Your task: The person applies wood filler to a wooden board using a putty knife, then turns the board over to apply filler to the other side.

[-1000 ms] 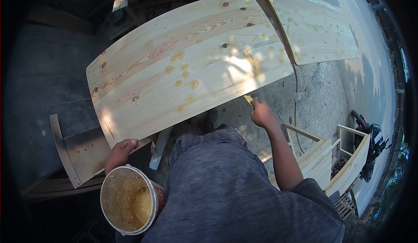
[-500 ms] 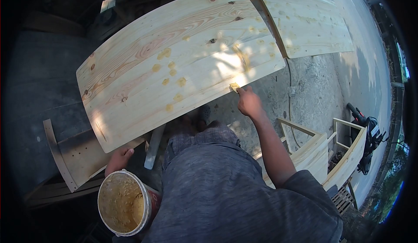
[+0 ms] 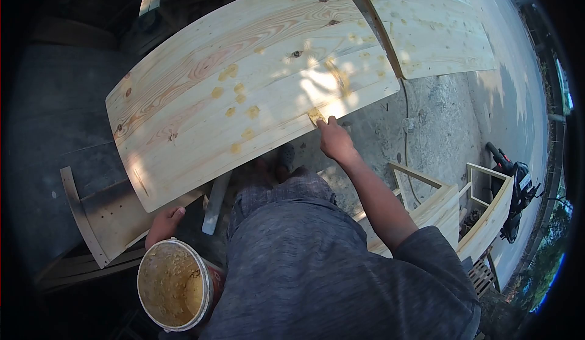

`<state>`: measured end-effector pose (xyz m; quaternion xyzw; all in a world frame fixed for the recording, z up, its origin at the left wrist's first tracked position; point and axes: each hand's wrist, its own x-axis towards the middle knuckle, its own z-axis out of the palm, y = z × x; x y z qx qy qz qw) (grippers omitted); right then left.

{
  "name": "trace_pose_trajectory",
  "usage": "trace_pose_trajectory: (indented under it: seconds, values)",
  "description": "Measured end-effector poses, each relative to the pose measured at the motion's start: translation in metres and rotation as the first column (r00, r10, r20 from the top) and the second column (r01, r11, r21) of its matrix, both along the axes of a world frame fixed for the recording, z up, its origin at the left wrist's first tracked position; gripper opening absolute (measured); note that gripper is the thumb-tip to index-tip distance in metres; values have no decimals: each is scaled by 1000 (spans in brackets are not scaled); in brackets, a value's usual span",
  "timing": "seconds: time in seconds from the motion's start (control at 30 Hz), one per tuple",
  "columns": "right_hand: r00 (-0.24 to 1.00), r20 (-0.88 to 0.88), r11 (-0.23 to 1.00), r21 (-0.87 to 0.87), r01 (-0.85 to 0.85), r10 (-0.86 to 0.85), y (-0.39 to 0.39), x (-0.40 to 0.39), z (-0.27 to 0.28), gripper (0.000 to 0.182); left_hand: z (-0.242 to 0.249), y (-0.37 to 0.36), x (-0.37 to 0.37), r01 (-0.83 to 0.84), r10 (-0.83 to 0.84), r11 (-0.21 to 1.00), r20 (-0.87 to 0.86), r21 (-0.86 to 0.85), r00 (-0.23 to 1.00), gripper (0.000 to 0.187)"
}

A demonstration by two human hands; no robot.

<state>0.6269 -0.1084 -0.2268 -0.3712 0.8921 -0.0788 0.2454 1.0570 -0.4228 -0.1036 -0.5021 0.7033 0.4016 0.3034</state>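
My right hand [image 3: 334,139] is closed on a small putty-coated spreader [image 3: 315,116], its blade against the front edge of a pale wooden panel [image 3: 201,127]. Yellowish filler patches [image 3: 252,112] dot the panel's face around knots and grain. Below the panel's near left corner, my left hand [image 3: 166,223] is closed, thumb uppermost; whatever its fingers hold, if anything, is hidden. Right beside that wrist hangs a white-rimmed bucket [image 3: 209,291] smeared inside with yellow-brown filler. How the bucket is held up cannot be seen.
A second wooden panel [image 3: 439,35] with filler spots lies beyond a narrow gap. Wooden frames [image 3: 429,215] stand at the right, near a parked motorbike [image 3: 517,181]. A cable [image 3: 406,111] runs over the concrete floor. A drilled board [image 3: 119,212] sits at lower left.
My right hand and the spreader have slid left along the panel's front edge. My left hand and the bucket have barely moved.
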Motion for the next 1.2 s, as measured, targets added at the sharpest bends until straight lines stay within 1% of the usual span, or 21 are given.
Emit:
trace_pose_trajectory:
  seconds: [0.1,0.2,0.27,0.3,0.33,0.4,0.43,0.47,0.53,0.63,0.73,0.83,0.9,0.97,1.03,1.07,1.13,1.17,1.2]
  values:
    - [999,4,999,44,-32,32,-1,-2,10,35,1,1,-2,-38,37,999,-51,-27,998,48]
    - [997,-63,993,-105,-44,38,-4,2,-8,36,2,-5,-8,11,-11,1000,6,21,1000,49]
    - [999,-22,999,3,-48,48,1,9,-10,37,3,-3,-9,-4,5,1000,-23,21,1000,47]
    - [999,-4,997,52,-53,54,-4,10,-1,37,4,-4,-12,-15,15,1000,-41,15,999,46]
    - [996,65,990,130,-62,54,-6,6,12,36,4,-4,-14,-24,23,1000,-62,-14,998,46]
    - [995,-19,995,15,-97,97,-10,4,16,28,8,-1,-13,-30,26,998,-84,-55,996,46]
    - [991,-67,993,-39,-115,113,-10,-1,16,25,2,-4,-9,-16,13,999,-76,-41,997,47]
    - [974,-120,978,-51,-201,194,-10,-7,14,21,-9,-10,-2,-4,2,1000,-73,-29,997,47]
    - [909,-230,925,-70,-372,348,-16,-22,9,17,-7,-10,-7,5,-7,1000,-69,-30,998,47]
    - [864,-271,905,108,-411,424,-18,-62,14,22,5,-7,-14,3,-6,999,-54,-44,999,48]
    - [865,-272,902,224,-370,422,-1,-102,17,25,5,-10,-16,10,-12,999,-46,-35,999,48]
    - [902,-253,932,189,-309,350,23,-117,18,26,5,-12,-10,-1,-3,998,-67,-58,998,47]
    - [939,-221,953,213,-217,263,25,-116,24,27,8,-11,-7,-26,18,997,-93,-78,996,47]
    - [973,-156,965,225,-132,169,26,-105,29,28,9,-11,-7,-59,57,998,-68,-31,996,46]
    - [992,-117,998,44,-39,44,26,-82,14,28,7,-12,-5,-67,68,997,-62,26,996,45]
    - [995,-94,999,-49,13,-18,27,-71,5,29,6,-10,-6,-60,61,998,-50,25,997,45]
    - [988,-151,999,30,41,-36,40,-44,-16,29,8,-8,-10,-42,43,999,-28,16,999,45]
    - [982,-183,996,64,58,-45,42,-38,-21,29,6,-11,-10,-43,42,999,-45,-4,998,45]
    - [985,-174,992,122,35,-13,42,-41,-19,31,0,-14,-7,-47,46,999,-63,-23,997,46]
